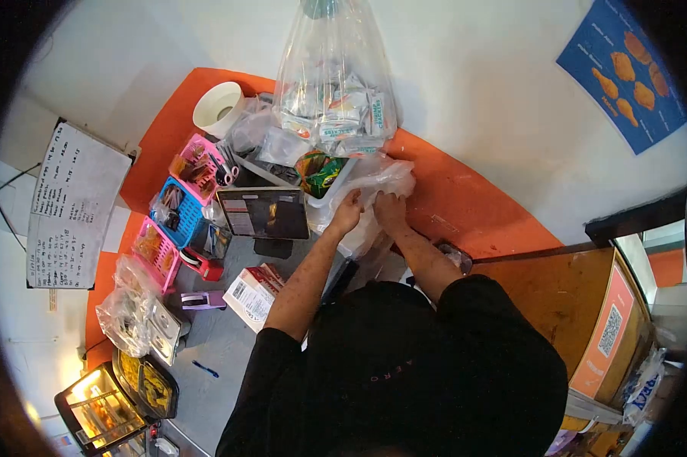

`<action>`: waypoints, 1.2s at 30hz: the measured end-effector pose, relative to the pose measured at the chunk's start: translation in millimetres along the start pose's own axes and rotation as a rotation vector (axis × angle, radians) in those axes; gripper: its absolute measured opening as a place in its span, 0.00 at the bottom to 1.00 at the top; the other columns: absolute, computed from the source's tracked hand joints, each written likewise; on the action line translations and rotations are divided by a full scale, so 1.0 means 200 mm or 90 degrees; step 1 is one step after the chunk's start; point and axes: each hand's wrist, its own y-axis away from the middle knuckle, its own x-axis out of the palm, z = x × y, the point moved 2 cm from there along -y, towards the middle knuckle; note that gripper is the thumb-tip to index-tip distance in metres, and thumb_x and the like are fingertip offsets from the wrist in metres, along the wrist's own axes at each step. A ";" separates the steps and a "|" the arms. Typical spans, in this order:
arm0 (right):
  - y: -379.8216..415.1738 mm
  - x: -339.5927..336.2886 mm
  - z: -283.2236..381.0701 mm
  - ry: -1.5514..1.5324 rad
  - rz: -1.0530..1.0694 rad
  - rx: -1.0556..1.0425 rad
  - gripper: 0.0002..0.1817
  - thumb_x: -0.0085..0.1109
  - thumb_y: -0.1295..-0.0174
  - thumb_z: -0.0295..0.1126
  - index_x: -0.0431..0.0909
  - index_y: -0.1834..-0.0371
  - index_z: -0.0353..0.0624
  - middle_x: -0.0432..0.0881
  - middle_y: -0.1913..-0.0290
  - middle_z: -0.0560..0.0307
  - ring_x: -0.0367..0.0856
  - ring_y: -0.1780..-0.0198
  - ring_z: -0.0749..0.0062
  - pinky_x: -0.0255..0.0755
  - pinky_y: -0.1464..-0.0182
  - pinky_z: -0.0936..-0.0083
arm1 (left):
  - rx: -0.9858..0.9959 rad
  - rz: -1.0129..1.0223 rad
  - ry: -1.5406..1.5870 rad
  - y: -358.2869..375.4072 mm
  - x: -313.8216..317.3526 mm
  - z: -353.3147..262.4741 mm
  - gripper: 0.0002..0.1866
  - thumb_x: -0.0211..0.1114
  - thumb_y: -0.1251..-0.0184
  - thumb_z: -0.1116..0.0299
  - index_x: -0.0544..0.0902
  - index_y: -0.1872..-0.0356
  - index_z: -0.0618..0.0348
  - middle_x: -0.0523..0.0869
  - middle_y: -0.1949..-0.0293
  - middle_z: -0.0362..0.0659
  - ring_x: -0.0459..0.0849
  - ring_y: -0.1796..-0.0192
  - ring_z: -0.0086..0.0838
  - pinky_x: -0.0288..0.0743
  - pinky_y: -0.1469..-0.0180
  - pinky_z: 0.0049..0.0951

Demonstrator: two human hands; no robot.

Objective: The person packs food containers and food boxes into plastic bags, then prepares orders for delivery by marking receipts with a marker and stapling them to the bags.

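Both arms reach forward to a clear, crumpled plastic bag (pixel 393 177) beside a white tub (pixel 336 186). My left hand (pixel 348 212) is at the bag's left side, fingers bent; whether they grip the film is too small to tell. Close on the right, my right hand (pixel 390 212) has its fingers curled down on the bag's lower edge, closed on the plastic. A green and red packet (pixel 320 172) lies in the tub. Above hangs a large clear bag (pixel 336 99) full of small sachets.
A tablet on a stand (pixel 264 214) is left of the hands. Pink (pixel 158 255) and blue baskets (pixel 182 215), a white box (pixel 250 299), a tape dispenser (pixel 202 264) and a blue pen (pixel 205 369) are on the grey counter (pixel 214 335). A white bowl (pixel 218 109) stands at the back.
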 end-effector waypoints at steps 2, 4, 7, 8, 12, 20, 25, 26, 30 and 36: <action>-0.02 -0.04 0.01 -0.010 0.058 0.033 0.17 0.61 0.42 0.41 0.78 0.53 0.46 0.80 0.51 0.52 0.75 0.45 0.58 0.67 0.44 0.53 | -0.003 -0.006 0.003 0.02 -0.01 -0.02 0.34 0.53 0.41 0.68 0.61 0.32 0.68 0.66 0.31 0.58 0.67 0.31 0.47 0.64 0.33 0.34; 0.04 -0.05 0.01 0.006 -0.079 0.053 0.21 0.64 0.45 0.44 0.78 0.51 0.44 0.77 0.49 0.52 0.70 0.39 0.54 0.65 0.43 0.50 | -0.012 0.003 -0.008 0.04 -0.01 -0.01 0.34 0.54 0.41 0.68 0.61 0.31 0.68 0.67 0.32 0.59 0.67 0.31 0.47 0.62 0.32 0.35; 0.12 -0.06 0.02 -0.085 -0.176 0.134 0.23 0.65 0.45 0.43 0.79 0.49 0.42 0.75 0.46 0.53 0.64 0.36 0.52 0.64 0.42 0.48 | 0.032 -0.001 -0.068 0.07 0.00 -0.03 0.34 0.54 0.42 0.67 0.61 0.31 0.67 0.67 0.32 0.60 0.67 0.30 0.47 0.62 0.32 0.36; 0.15 -0.01 0.01 -0.084 -0.174 0.133 0.23 0.65 0.45 0.43 0.79 0.49 0.42 0.75 0.46 0.53 0.64 0.36 0.52 0.64 0.42 0.48 | 0.030 -0.002 -0.066 0.09 0.01 -0.01 0.34 0.54 0.42 0.67 0.61 0.31 0.67 0.67 0.32 0.60 0.67 0.30 0.47 0.62 0.32 0.36; 0.09 0.12 -0.05 -0.163 -0.260 0.057 0.21 0.64 0.45 0.42 0.80 0.52 0.41 0.75 0.49 0.52 0.66 0.40 0.49 0.62 0.41 0.51 | 0.023 -0.001 -0.067 0.05 0.02 0.01 0.36 0.55 0.43 0.67 0.61 0.32 0.69 0.67 0.32 0.61 0.66 0.30 0.47 0.59 0.30 0.35; -0.05 -0.09 -0.11 -0.257 -0.086 -0.037 0.13 0.53 0.35 0.38 0.80 0.58 0.40 0.79 0.52 0.44 0.73 0.46 0.50 0.65 0.44 0.54 | 0.038 -0.032 -0.027 -0.03 0.02 0.04 0.36 0.57 0.45 0.67 0.62 0.33 0.70 0.68 0.34 0.61 0.67 0.31 0.48 0.58 0.30 0.35; -0.01 -0.34 -0.07 -0.477 -0.310 -0.099 0.18 0.54 0.33 0.42 0.78 0.66 0.34 0.83 0.65 0.49 0.81 0.62 0.52 0.72 0.56 0.63 | 0.090 -0.014 -0.142 0.02 0.02 -0.04 0.38 0.64 0.45 0.66 0.62 0.33 0.69 0.67 0.34 0.59 0.65 0.30 0.47 0.61 0.31 0.36; 0.00 -0.41 -0.07 -0.476 -0.310 -0.101 0.18 0.54 0.33 0.42 0.78 0.66 0.34 0.83 0.65 0.49 0.81 0.62 0.52 0.72 0.56 0.63 | 0.091 -0.016 -0.140 0.05 0.02 -0.06 0.38 0.64 0.45 0.66 0.62 0.33 0.69 0.67 0.34 0.59 0.65 0.30 0.47 0.61 0.31 0.36; 0.18 -1.08 -0.08 -0.951 -0.076 -0.005 0.22 0.50 0.29 0.43 0.78 0.46 0.34 0.79 0.64 0.64 0.75 0.61 0.78 0.71 0.57 0.75 | 0.149 0.043 -0.146 0.21 0.09 -0.32 0.37 0.70 0.47 0.61 0.68 0.35 0.65 0.74 0.37 0.55 0.71 0.34 0.43 0.63 0.32 0.37; 0.42 -1.64 -0.19 -1.138 -0.356 -0.041 0.32 0.58 0.34 0.44 0.66 0.34 0.32 0.76 0.46 0.52 0.75 0.48 0.70 0.69 0.45 0.76 | 0.389 0.027 -0.024 0.40 0.08 -0.62 0.31 0.71 0.45 0.65 0.74 0.39 0.62 0.80 0.43 0.49 0.76 0.40 0.35 0.67 0.37 0.33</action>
